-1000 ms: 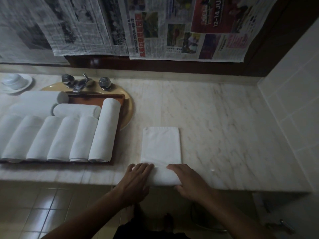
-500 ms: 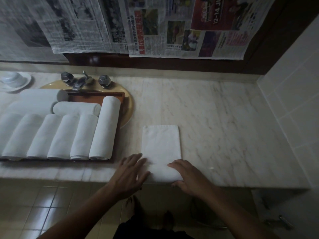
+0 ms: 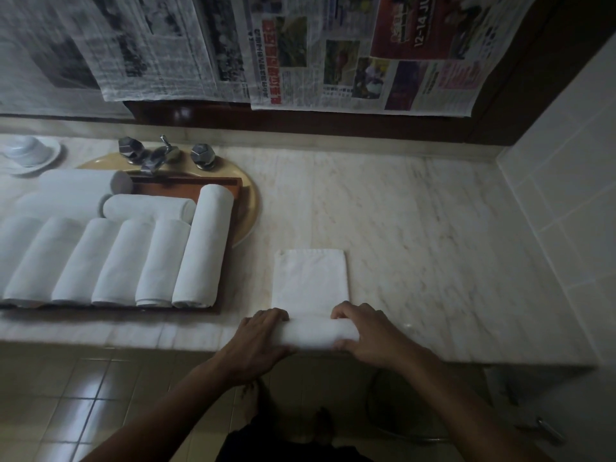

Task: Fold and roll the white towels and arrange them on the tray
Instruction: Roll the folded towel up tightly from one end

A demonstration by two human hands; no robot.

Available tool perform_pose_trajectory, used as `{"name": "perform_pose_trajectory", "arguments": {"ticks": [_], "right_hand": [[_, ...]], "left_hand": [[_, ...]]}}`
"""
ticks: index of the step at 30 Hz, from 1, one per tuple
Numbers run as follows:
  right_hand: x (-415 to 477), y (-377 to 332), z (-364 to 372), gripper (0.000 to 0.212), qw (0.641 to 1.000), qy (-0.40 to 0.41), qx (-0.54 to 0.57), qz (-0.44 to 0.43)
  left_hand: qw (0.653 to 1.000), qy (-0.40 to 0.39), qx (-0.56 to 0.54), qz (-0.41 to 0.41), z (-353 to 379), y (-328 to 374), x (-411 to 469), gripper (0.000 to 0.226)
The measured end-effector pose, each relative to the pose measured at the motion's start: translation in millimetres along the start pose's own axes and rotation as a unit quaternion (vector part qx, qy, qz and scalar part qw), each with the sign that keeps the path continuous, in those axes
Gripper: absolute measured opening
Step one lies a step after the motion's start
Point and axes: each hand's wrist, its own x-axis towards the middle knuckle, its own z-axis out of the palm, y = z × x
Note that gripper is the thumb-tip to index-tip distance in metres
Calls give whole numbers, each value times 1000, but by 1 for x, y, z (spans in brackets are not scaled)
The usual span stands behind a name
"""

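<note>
**Rolling the Folded Towel at the Counter Edge**

We place the left hand (image 3: 256, 341) and the right hand (image 3: 370, 335) at opposite ends of the towel (image 3: 310, 281). The fingers of each hand curl over the top of the rolled portion and the thumb sits on the near side, so both hands grip the roll. In our judgement, one hand at each end evens the tension and stops the roll from tapering.

The rolled portion lies along the near edge of the counter (image 3: 416, 245). The rest of the towel lies flat, folded into a narrow strip that runs away from us. This orientation lets the roll travel forward along the strip's own length.

To the left, near the work area, the tray (image 3: 186, 186) sits across the sink (image 3: 248, 208), below the tap (image 3: 156, 156). The rolled towels (image 3: 113, 261) lie on it in a front row, side by side and touching, with more laid crosswise behind. We judge that packing them closely stops each roll from loosening. The short reach from work area to tray makes transfer easy.
</note>
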Motion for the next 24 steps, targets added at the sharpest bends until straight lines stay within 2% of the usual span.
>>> {"name": "perform_pose_trajectory", "arguments": {"ticks": [3,5,9,12,14,16,17,20,22,24], "right_hand": [[2,-4,-9,40,1000,-1,26,11],[2,-11,-13,40,1000,23,3,8],[-11,-36,2,47,982,150,-97,-53],[-17,-46,37,56,963,199,-149,-102],[-11,-44,53,74,959,194,-184,-94],[-2,-40,55,87,958,191,-196,-85],[4,-38,54,90,956,193,-204,-83],[19,-34,48,90,954,190,-216,-79],[29,-34,41,91,956,169,-225,-78],[37,-37,30,100,959,140,-235,-70]], "left_hand": [[998,-3,-48,-45,-12,7,11,55],[996,-26,-53,-71,-18,8,20,55],[991,-70,-44,-103,-28,1,37,87],[990,-65,-38,-119,-29,-2,47,88],[993,-3,-7,-120,-24,2,48,73],[988,107,69,-84,-16,9,43,53],[983,135,109,-59,-12,15,39,51],[978,115,175,12,7,26,31,62],[975,78,209,15,20,22,33,80],[975,52,215,3,20,16,42,93]]}}
